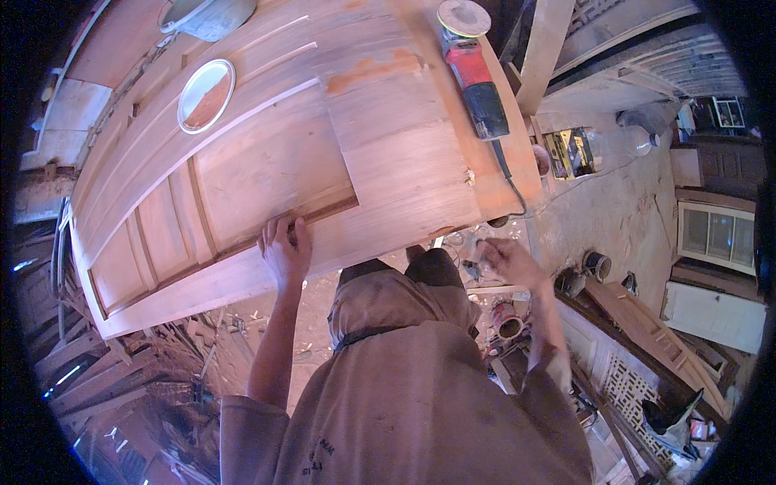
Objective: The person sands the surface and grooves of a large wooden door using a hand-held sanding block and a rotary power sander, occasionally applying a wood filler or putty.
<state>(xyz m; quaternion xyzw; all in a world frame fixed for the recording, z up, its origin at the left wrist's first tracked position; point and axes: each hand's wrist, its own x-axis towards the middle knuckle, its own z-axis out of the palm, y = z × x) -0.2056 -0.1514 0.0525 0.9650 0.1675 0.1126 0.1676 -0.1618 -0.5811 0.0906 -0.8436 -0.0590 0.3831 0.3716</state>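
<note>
A large panelled wooden door (404, 153) lies flat in front of me. My left hand (287, 246) rests on its near frame, beside the brown moulding of a recessed panel. Its fingers are bent together, and a small dark spot shows between them; what it is I cannot make out. Off the door's near right edge, my right hand (508, 260) is raised with fingers curled in a pinch. Anything inside that pinch is too small to name. A red and black angle grinder (477, 85) with a pale round disc lies on the door's right end, its cord hanging over the edge.
A round white lid (206, 95) with reddish-brown filler sits on the door. Beyond it stands a grey basin (208, 18). Scrap wood (105, 372) piles up at left. A yellow and black box (570, 153), a paint can (508, 322) and a long plank (655, 343) lie at right.
</note>
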